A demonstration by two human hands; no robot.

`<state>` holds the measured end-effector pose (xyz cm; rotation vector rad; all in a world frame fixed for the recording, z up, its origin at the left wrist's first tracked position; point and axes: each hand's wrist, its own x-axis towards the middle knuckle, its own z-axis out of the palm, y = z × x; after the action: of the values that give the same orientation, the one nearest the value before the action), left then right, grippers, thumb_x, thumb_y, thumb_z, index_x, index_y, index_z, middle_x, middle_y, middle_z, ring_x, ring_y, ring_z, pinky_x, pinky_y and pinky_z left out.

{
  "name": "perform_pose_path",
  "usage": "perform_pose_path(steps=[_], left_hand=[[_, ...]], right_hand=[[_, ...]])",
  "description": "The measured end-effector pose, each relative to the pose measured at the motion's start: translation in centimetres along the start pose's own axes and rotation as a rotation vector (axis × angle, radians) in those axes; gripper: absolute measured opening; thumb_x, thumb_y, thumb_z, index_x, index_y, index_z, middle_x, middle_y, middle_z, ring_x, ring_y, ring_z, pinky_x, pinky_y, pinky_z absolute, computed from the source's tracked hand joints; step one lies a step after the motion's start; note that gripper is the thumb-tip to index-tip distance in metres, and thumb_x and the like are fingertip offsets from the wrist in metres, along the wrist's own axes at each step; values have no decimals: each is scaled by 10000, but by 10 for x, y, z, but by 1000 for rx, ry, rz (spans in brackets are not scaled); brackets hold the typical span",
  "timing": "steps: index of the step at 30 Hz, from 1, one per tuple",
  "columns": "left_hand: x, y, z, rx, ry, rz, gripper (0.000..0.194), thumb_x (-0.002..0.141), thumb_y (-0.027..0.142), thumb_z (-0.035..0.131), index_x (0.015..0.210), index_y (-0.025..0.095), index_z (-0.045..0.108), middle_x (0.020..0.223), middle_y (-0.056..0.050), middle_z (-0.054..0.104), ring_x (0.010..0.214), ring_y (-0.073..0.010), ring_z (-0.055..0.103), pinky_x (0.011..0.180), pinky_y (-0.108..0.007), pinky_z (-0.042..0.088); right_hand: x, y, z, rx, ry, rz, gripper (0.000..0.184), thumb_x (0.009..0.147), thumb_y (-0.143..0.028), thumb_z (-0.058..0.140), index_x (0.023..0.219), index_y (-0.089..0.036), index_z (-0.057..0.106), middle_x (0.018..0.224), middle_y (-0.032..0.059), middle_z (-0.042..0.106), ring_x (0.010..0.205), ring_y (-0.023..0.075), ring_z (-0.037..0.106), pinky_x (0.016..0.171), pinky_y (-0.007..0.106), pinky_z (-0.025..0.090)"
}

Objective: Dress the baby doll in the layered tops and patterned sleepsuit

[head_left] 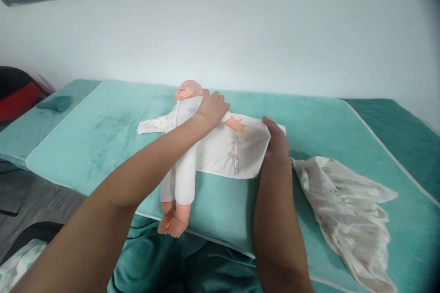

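A baby doll (184, 187) lies on its back, head toward the wall and bare feet at the near edge, in white clothing. My left hand (213, 107) is closed round its shoulder and upper arm on the right side. A small white baby shirt (220, 157) is spread out from under the doll to the right, showing its plain inside. Its printed sleeve (153, 125) covers the doll's arm on the left. The doll's other hand (235, 124) rests bare over the cloth. My right hand (277, 139) pinches the shirt's outer right edge; some fingertips are hidden.
A crumpled white printed cloth (347, 210) lies to the right on the green padded bed (113, 146). A small green cushion (55, 103) and a black-and-red chair (20, 93) are at the far left. A white wall (220, 36) rises behind the bed.
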<state>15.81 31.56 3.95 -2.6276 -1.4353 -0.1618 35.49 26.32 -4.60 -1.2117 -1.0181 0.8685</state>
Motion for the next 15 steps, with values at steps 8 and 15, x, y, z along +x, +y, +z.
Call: perform_pose_path(steps=[8, 15], left_hand=[[8, 29, 19, -65, 0, -190, 376, 828, 144, 677, 1203, 171, 677, 1302, -179, 627, 1278, -375, 503, 1165, -672, 246], [4, -3, -6, -572, -123, 90, 228, 832, 211, 578, 1033, 220, 686, 1082, -56, 720, 979, -241, 652, 905, -416, 511]], right_hand=[[-23, -24, 18, 446, -180, 63, 427, 719, -432, 790, 1093, -303, 629, 991, -8, 721, 933, 246, 717, 794, 415, 608], [-39, -31, 41, 428, -451, 64, 569, 680, -297, 874, 1207, -364, 670, 1309, -10, 686, 944, 187, 695, 756, 311, 591]])
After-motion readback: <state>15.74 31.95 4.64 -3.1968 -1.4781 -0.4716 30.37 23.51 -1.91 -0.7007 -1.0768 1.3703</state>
